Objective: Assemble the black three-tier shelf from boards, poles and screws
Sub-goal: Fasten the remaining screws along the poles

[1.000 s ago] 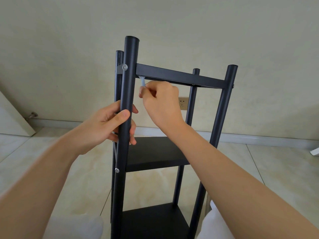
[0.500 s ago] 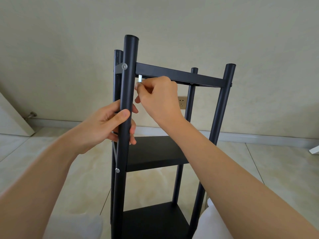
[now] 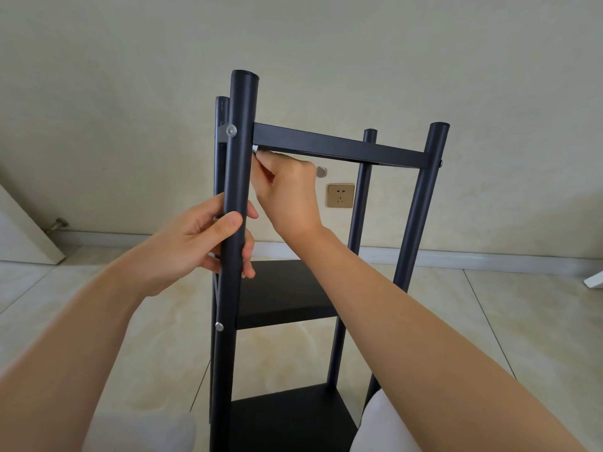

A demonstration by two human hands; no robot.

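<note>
The black shelf (image 3: 293,288) stands upright on the tiled floor (image 3: 522,321), in front of the wall. The left hand (image 3: 195,243) curls its fingers around the near pole (image 3: 236,190). The right hand (image 3: 287,187) pinches a small silver tool (image 3: 255,150) just under the top board (image 3: 339,146), beside that pole.

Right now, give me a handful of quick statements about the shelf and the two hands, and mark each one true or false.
1. The left hand grips the near front pole. True.
2. The right hand rests on the middle board. False: it is up under the top board, pinching a small silver tool.
3. A silver screw head shows on the near pole at top-board height. True.
4. The shelf lies flat on the floor. False: it stands upright.
5. A wall socket shows behind the shelf. True.
</note>
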